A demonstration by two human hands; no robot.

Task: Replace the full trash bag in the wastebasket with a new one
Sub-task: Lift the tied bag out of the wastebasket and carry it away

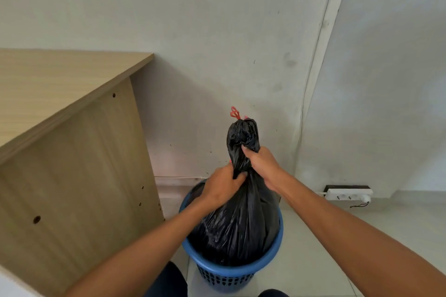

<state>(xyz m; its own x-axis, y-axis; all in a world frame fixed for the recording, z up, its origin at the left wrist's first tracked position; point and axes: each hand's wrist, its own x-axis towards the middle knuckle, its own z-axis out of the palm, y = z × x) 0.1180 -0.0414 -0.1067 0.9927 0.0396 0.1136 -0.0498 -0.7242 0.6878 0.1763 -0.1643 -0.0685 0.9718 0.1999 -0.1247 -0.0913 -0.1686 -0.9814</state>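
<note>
The full black trash bag (pixel 237 226) sits upright in the blue wastebasket (pixel 231 272) on the floor, its bulging body filling the basket to the rim and its gathered neck rising straight up above it. Both grips are closed on that neck: the left hand (pixel 220 188) clenches it lower, on the left side, and the right hand (pixel 261 166) wraps it just above, on the right. A red tie (pixel 234 112) pokes from the top of the neck, above both hands. The bag's long axis runs vertically, so lifting it out likely means a straight upward pull. No new bag is in view. The desk (pixel 60 84) stands to the left
</note>
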